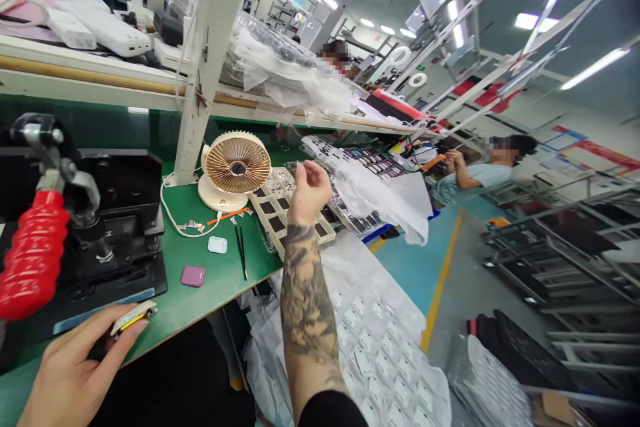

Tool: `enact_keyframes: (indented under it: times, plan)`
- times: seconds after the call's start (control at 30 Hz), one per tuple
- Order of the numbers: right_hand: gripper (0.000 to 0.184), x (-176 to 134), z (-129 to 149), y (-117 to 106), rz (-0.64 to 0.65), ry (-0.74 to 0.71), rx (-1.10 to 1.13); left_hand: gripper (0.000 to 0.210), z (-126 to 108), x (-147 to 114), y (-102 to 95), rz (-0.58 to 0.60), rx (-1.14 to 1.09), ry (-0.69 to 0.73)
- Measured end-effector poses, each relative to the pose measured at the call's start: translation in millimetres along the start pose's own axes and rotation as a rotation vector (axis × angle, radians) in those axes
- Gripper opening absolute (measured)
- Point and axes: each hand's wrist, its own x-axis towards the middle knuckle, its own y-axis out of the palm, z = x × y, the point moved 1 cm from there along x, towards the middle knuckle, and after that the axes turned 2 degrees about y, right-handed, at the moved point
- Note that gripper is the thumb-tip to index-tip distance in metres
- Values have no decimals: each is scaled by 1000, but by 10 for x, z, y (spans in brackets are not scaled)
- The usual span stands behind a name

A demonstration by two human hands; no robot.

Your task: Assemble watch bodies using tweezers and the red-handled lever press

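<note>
My left hand [83,360] is closed at the lower left, pinching a small open-sided device with a pale shell [134,317] and a yellow strip inside. My right hand [311,192] reaches out over a compartment tray [273,203] holding dark and shiny small parts. Its fingers are curled together, and anything between them is too small to make out. On the green bench lie a purple case [193,276], a white case [217,245] and black tweezers [242,252]. A cream desk fan [237,168] stands just left of the tray.
A black press fixture with a red handle [37,253] occupies the left side. To the right, a sheet tray of white pieces [385,360] juts beyond the bench edge. Plastic film [370,190] covers more trays. A shelf post [205,60] rises behind; a person [480,170] sits farther right.
</note>
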Motion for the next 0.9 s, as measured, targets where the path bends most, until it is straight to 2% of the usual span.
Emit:
enact_keyframes:
  times: [0.1, 0.13, 0.17, 0.23, 0.33, 0.43, 0.6, 0.77, 0.9]
  plan:
    - [38, -952, 338, -191, -77, -9, 218, 24, -119, 58, -5, 5, -11, -45]
    - [30, -1281, 456, -244, -65, -28, 413, 22, -169, 77, -11, 18, -17, -70]
    - [22, -1586, 573, -288, 1, -46, 564, 20, -217, 99, -16, 33, -30, -91]
    - [12, -2079, 787, -342, 211, -80, 768, 17, -290, 150, -19, 75, -63, -111]
    - [19, -2495, 1014, -316, 517, -153, 832, 14, -333, 216, -16, 111, -95, -113]
    - [26, -2633, 1118, -225, 649, -218, 841, 10, -358, 242, -19, 125, -114, -103]
    - [27, -2619, 1148, -143, 778, -315, 785, 13, -399, 248, -22, 132, -152, -97]
    - [31, -2515, 1144, -163, 857, -471, 725, 19, -411, 253, -32, 184, -138, -143]
    - [33, -2456, 1090, -212, 981, -521, 648, 21, -406, 268, -67, 235, -170, -214]
